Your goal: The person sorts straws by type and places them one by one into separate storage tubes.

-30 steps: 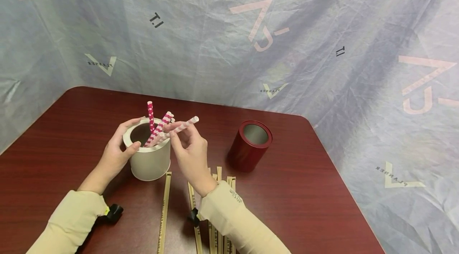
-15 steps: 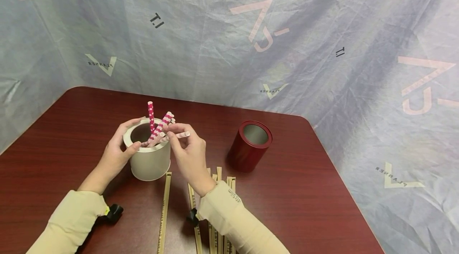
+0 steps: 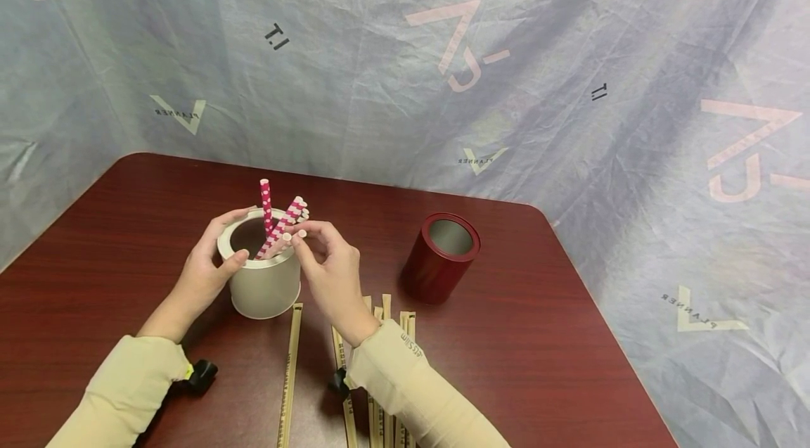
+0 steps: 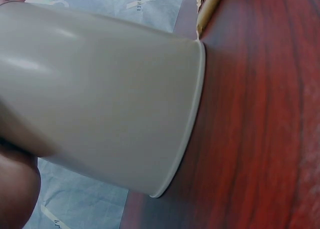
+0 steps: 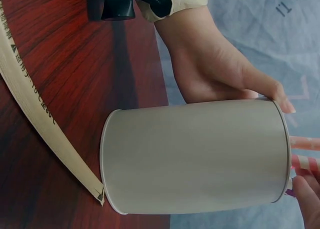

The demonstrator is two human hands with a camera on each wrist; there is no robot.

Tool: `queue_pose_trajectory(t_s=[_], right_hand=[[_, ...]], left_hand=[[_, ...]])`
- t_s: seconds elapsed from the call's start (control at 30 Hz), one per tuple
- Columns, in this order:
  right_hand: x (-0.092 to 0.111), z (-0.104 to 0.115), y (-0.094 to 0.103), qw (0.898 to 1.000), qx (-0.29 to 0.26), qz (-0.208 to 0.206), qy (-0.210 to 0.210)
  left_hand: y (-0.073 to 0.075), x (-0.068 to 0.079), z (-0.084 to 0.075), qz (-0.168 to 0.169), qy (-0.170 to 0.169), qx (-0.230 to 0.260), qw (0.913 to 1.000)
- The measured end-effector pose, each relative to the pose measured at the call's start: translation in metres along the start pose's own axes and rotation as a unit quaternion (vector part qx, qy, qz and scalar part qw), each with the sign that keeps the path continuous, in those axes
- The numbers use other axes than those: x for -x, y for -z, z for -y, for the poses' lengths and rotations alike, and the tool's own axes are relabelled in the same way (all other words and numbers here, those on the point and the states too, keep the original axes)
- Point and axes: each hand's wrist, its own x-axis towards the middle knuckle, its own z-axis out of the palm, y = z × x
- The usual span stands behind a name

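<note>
My left hand [image 3: 205, 269] holds the side of an off-white canister [image 3: 266, 293], its thumb over the near rim and its fingers round the far left side. Several paper straws stick out of the canister: an upright magenta dotted straw [image 3: 266, 203], magenta striped straws [image 3: 281, 226] leaning right, and pale pink ones lower down. At the right rim my right hand [image 3: 335, 272] pinches a pale pink straw [image 3: 302, 234] between thumb and fingertips; only its white end shows clearly. The right wrist view shows the left hand [image 5: 215, 69] against the canister wall [image 5: 195, 156].
A red canister [image 3: 439, 258] with a dark opening stands to the right on the reddish-brown table [image 3: 538, 335]. Several long, printed tan paper-wrapped sticks [image 3: 290, 370] lie in front, some under the right forearm. A grey printed cloth [image 3: 354, 82] hangs behind.
The pale pink straw in my right hand has swung down and drawn back leftward, so much less of it sticks out past the fingers. The left hand and canister have stayed put.
</note>
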Motion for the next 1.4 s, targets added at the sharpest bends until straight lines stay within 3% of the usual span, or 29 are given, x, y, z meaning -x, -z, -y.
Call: queue_pose_trajectory(t_s=[0.4, 0.6, 0.73, 0.97, 1.27, 1.4], right_hand=[[0.0, 0.0, 0.017, 0.999, 0.019, -0.011, -0.04], [-0.003, -0.008, 0.038, 0.998, 0.05, -0.044, 0.02], [-0.007, -0.013, 0.058, 0.991, 0.094, -0.075, 0.061], [-0.012, -0.021, 0.097, 0.979, 0.132, -0.124, 0.094], [-0.015, -0.039, 0.141, 0.954, 0.216, -0.188, 0.089], [-0.01, -0.048, 0.157, 0.95, 0.229, -0.195, 0.077]], left_hand=[[0.0, 0.0, -0.001, -0.002, 0.001, 0.0, 1.0], [0.001, 0.001, -0.001, -0.005, 0.002, -0.004, 1.0], [0.001, 0.001, 0.0, -0.004, 0.001, 0.0, 1.0], [0.001, 0.001, 0.0, -0.002, 0.005, -0.003, 1.0], [0.0, 0.001, -0.001, 0.001, 0.011, -0.005, 0.9999], [-0.001, 0.001, -0.001, 0.0, 0.007, -0.003, 1.0]])
